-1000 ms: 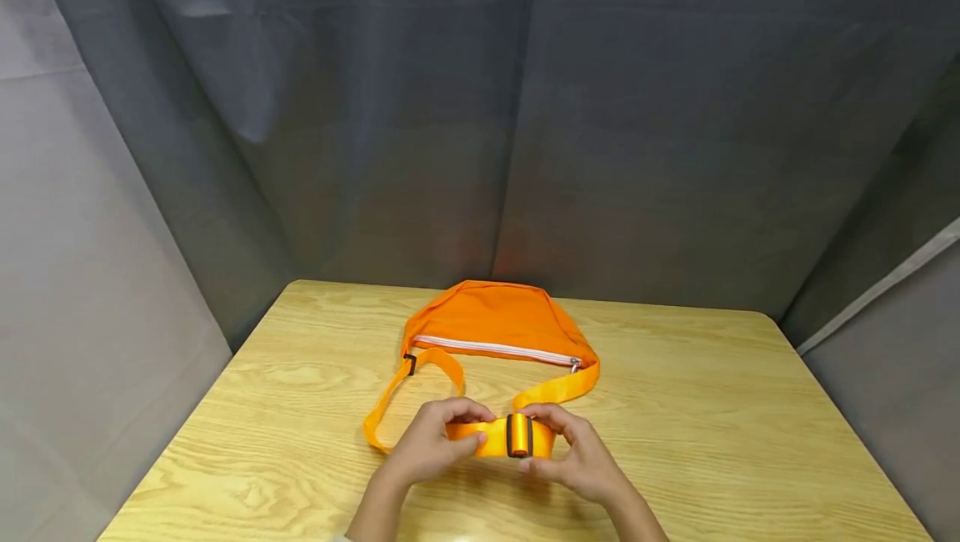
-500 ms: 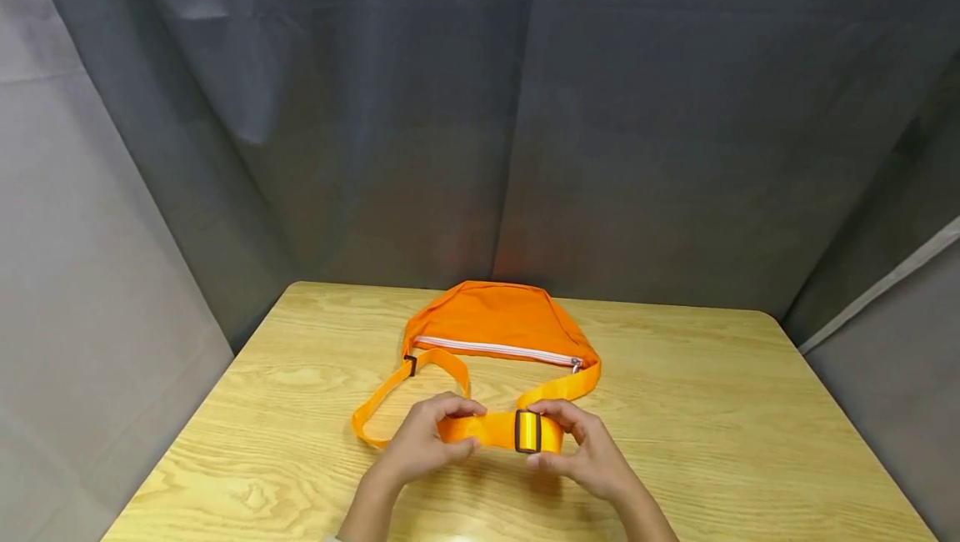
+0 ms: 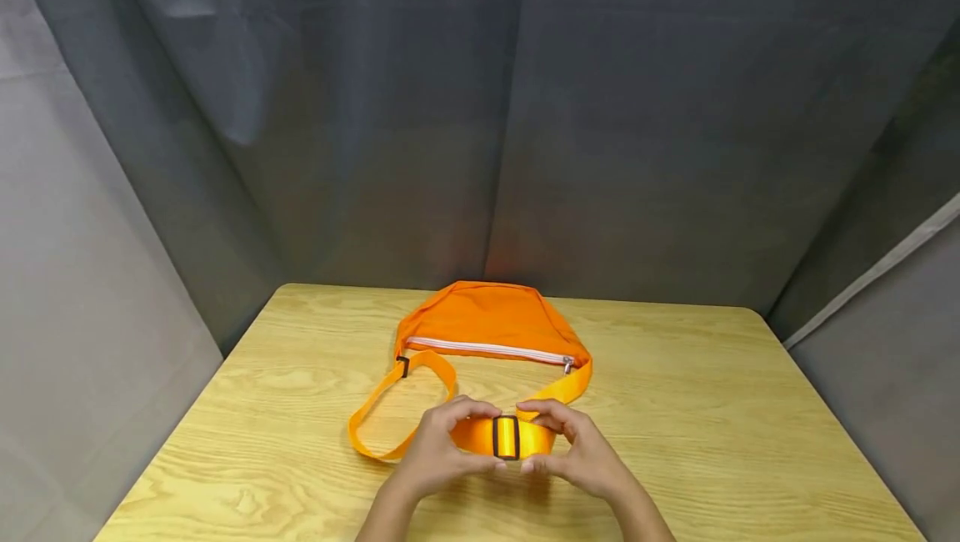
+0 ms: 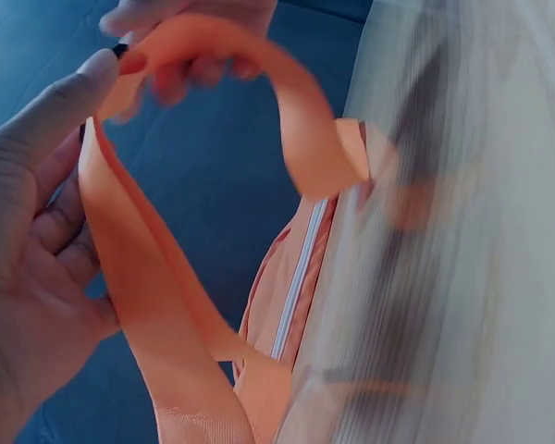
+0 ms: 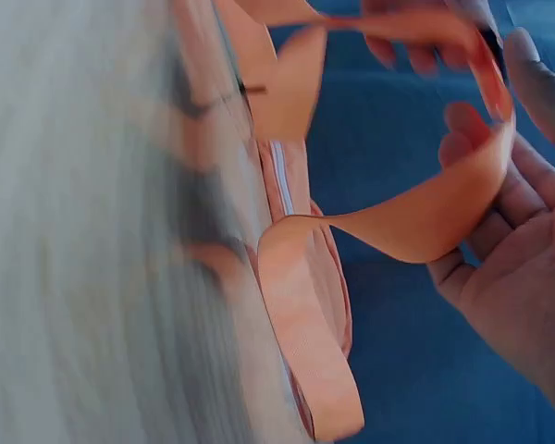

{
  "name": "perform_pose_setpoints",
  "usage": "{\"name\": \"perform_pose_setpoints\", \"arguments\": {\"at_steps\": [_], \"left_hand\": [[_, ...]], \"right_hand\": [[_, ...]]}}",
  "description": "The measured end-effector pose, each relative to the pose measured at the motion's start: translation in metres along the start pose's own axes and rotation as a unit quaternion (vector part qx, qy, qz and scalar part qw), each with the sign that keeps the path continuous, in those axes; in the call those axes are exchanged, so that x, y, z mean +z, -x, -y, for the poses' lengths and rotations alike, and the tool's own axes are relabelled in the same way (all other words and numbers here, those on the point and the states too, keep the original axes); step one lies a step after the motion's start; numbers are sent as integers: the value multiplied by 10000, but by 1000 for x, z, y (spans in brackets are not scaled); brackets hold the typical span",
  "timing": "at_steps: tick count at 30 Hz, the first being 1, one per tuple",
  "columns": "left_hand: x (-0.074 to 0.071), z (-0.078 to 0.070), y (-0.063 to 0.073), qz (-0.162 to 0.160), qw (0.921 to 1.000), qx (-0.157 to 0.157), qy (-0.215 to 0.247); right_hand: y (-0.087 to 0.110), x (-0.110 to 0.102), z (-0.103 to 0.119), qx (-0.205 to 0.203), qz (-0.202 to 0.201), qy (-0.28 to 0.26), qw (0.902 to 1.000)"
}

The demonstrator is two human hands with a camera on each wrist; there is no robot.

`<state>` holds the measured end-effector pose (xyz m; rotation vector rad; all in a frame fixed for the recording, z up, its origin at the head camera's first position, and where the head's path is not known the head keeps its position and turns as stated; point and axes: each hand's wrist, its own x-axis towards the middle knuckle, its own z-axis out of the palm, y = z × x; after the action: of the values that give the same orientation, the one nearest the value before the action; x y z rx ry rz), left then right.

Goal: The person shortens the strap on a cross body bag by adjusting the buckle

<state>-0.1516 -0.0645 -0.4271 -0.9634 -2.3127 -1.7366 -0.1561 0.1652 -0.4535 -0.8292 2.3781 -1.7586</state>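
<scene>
An orange waist bag (image 3: 487,317) with a white zipper lies on the table, its yellow-orange strap (image 3: 536,437) running toward me. Both hands hold a stretch of that strap above the tabletop, around a black slider buckle (image 3: 506,438). My left hand (image 3: 438,450) pinches the strap at the buckle's left edge, thumb below and fingers above. On the other side, my right hand (image 3: 585,450) grips the strap just right of the buckle. In the left wrist view, the left thumb (image 4: 97,79) presses near the buckle, which is mostly hidden. The strap hangs in loops (image 5: 425,217) below the right hand.
A second black slider (image 3: 403,367) sits on the strap near the bag's left end, where a strap loop (image 3: 356,425) rests on the wood-grain table (image 3: 720,425). Dark grey curtains (image 3: 375,108) stand behind the table, lighter panels at the sides.
My left fingertips have moved right along the strap to the buckle's edge. The buckle first shifted right, then back left, and the hands are now closer together. The bag stays in place.
</scene>
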Motion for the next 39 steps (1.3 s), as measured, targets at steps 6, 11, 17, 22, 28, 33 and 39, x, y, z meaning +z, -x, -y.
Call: {"name": "perform_pose_setpoints", "arguments": {"at_steps": [6,11,17,22,28,33,39], "left_hand": [[-4,-10,0,262,9992,-294,93],[-1,-6,-1,285,9996,-17,3],[5,17,1,145,9983,423,-387],[2,22,1,98,9932,906,-720],[-4,24,1,34,9914,1055,-772],[-3,26,0,100,9911,1132,-698],[-1,25,-1,88,9903,1163,-750]], "right_hand": [[2,-10,-2,-78,187,19,9998],[3,-7,-7,-212,121,-471,9986],[4,-4,-8,-206,159,-1267,9916],[2,-3,-3,-312,146,-1427,9892],[0,-1,0,-269,174,-1433,9892],[-2,3,-2,-356,249,-1731,9839],[-4,8,-2,-397,310,-2069,9771]]}}
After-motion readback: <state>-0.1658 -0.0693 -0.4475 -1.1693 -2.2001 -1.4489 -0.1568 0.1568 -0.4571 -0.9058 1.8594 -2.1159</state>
